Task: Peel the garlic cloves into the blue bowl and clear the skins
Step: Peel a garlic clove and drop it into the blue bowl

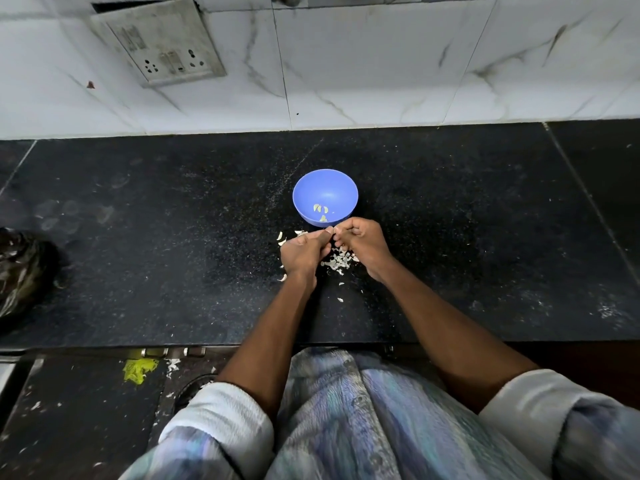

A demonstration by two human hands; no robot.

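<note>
Head view: both hands meet just in front of the near rim of the bowl [325, 197], above the counter [450, 220]. The left hand [304, 249] and right hand [362, 242] are curled, with thumb and fingers [341, 231] brought together at one spot between them. The grip looks like a pinch on a clove being peeled, but the clove itself is hidden by the fingertips, so its long axis cannot be read.

Position of the task items:
- The bowl stands directly beyond the fingertips, touching or almost touching them in this view. A few peeled cloves [320, 211] lie on its floor, toward the near side.
- The skins [337, 261] lie in a loose heap on the counter beneath and between the hands, with stray flakes toward the near edge.
- A few pale pieces [281, 238] lie just left of the left hand; whether they are unpeeled cloves or skins cannot be told.

Governing relation: the drop point lies straight ahead of the pinch, and both hands are about equally near the rim. Judgement: releasing the clove calls for only a short forward reach over the near rim. The skins remain on the counter, so clearing is not yet done.
</note>
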